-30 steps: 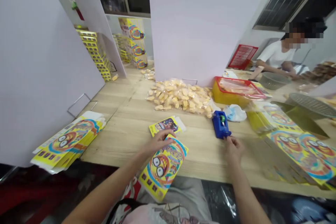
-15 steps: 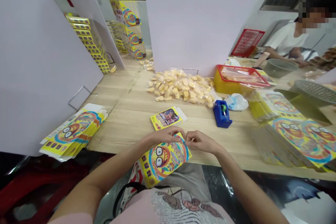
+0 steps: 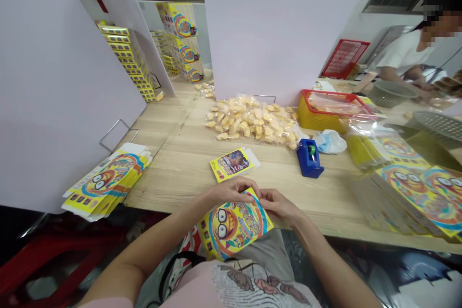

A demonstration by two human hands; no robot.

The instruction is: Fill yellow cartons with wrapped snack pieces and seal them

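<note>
A yellow cartoon-printed cardboard box (image 3: 234, 226) tilts over my lap at the table's front edge. My left hand (image 3: 236, 191) is closed on its upper end, fingers bent over the top. At the same end, my right hand (image 3: 276, 203) pinches the upper right corner, close beside the left fingers. What the fingertips press on is partly hidden. Just beyond my hands lies a smaller yellow box (image 3: 232, 163) with a dark picture and a white flap sticking out. To its right stands a blue tape dispenser (image 3: 309, 159) with a green core.
A heap of wrapped yellowish pieces (image 3: 254, 122) lies mid-table. Flat cartons are piled at left (image 3: 108, 178) and right (image 3: 411, 187). A yellow basket with a red rim (image 3: 321, 118) stands behind the dispenser. White partitions (image 3: 288, 24) rise behind. Another person (image 3: 404, 57) sits at far right.
The view has shifted slightly, so the scene sits a little further right. My right hand's fingers have moved closer over the box's corner. Both hands stay on the box.
</note>
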